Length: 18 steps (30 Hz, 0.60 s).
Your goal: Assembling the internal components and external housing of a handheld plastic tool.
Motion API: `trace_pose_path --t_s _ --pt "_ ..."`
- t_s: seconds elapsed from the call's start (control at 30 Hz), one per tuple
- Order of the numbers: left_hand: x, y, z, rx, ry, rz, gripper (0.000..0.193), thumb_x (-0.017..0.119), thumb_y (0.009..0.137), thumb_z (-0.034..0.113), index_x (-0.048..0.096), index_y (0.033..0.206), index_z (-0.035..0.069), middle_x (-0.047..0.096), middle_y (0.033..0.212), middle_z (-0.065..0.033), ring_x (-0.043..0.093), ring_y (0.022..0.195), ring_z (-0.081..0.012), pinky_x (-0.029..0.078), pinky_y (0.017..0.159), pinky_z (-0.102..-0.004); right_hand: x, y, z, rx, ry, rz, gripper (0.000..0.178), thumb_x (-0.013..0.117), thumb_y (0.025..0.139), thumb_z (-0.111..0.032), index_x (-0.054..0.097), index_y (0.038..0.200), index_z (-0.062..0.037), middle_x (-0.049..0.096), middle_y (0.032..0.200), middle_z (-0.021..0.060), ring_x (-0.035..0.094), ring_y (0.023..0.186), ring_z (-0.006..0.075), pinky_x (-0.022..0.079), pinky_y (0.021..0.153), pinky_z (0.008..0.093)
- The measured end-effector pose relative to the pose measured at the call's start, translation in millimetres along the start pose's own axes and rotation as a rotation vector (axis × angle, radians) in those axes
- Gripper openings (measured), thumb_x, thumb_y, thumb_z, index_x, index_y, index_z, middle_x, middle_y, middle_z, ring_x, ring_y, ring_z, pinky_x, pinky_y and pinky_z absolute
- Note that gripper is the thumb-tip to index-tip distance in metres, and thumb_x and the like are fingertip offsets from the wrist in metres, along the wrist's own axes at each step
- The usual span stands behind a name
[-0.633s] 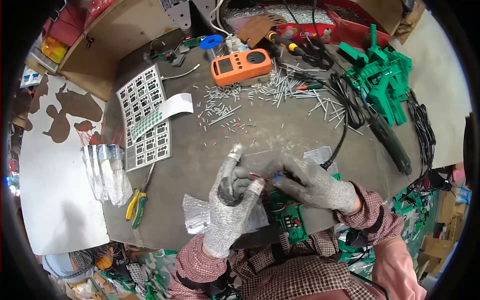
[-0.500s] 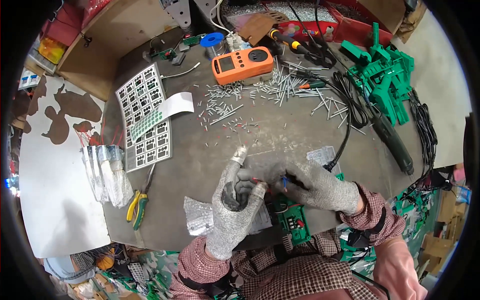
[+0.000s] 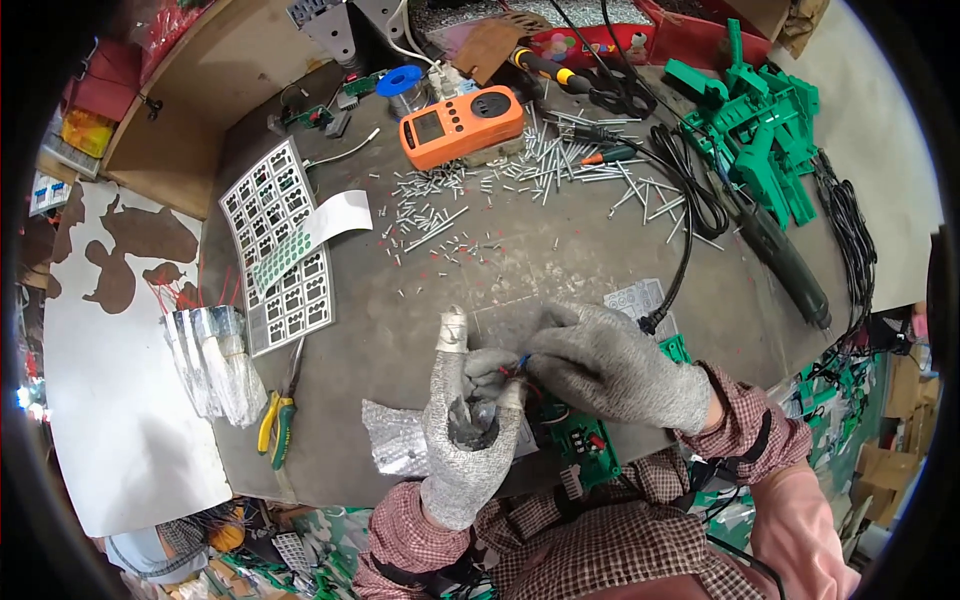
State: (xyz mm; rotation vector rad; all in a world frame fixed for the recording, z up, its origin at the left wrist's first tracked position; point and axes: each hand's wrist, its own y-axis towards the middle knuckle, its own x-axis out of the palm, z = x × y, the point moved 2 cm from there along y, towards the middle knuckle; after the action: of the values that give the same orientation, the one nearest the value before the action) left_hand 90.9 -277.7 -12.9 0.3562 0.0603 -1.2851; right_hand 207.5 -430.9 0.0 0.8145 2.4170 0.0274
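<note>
Both my hands wear grey knitted gloves and meet above the near edge of the table. My left hand [image 3: 468,440] has its thumb and curled fingers closed on a thin red wire [image 3: 506,371], with its wrapped index finger pointing up. From the right, my right hand [image 3: 625,370] pinches a short blue wire [image 3: 523,361] against the left hand's fingertips. The wires' ends are too small to make out. Just below the hands lies a green plastic housing [image 3: 588,452] with small red parts. A piece of bubble wrap [image 3: 393,438] lies beside my left hand.
Loose screws [image 3: 425,200] and long metal pins lie behind my hands, near an orange meter [image 3: 462,126]. A soldering iron [image 3: 785,265], black cables and green plastic parts [image 3: 755,125] are at right. Pliers [image 3: 276,425], a sticker sheet [image 3: 280,245] and wrapped bundles [image 3: 215,365] lie at left.
My right hand has brought the blue wire leftward to the red wire at my left fingertips. The view has shifted slightly, so the table items sit further left.
</note>
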Motion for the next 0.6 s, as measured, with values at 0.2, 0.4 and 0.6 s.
trace_pose_path --t_s 0.2,0.4,0.6 --pt "-4.5 -6.1 -2.2 -0.058 -0.028 0.021 0.086 0.066 0.096 -0.002 0.013 0.163 0.002 0.066 0.113 -0.0134 0.067 0.102 -0.0177 0.055 0.089 -0.0302 1.5 2.4 -7.4 0.06 -0.167 -0.15 0.018 0.067 0.09 -0.003 0.069 0.107 -0.0033 0.062 0.1 0.0152 0.064 0.088 0.036 0.051 0.075 0.0451" --pt "-9.9 -4.8 0.7 -0.103 0.142 0.109 0.074 0.074 0.093 0.002 0.035 0.155 -0.005 0.068 0.119 -0.0157 0.068 0.105 -0.0187 0.054 0.095 -0.0328 6.4 3.6 -1.2 -0.04 0.253 0.035 0.019 0.072 0.088 -0.003 0.069 0.106 -0.0032 0.066 0.1 0.0146 0.068 0.089 0.0335 0.052 0.075 0.0426" --pt "-13.1 2.2 4.5 -0.096 0.267 0.185 0.059 0.079 0.089 0.007 0.055 0.142 -0.001 0.075 0.098 -0.0116 0.069 0.094 -0.0151 0.054 0.09 -0.0314 11.9 -0.2 -2.6 0.016 0.087 0.023 0.021 0.07 0.086 -0.012 0.07 0.106 -0.0048 0.064 0.093 0.0147 0.067 0.086 0.0343 0.054 0.072 0.0421"
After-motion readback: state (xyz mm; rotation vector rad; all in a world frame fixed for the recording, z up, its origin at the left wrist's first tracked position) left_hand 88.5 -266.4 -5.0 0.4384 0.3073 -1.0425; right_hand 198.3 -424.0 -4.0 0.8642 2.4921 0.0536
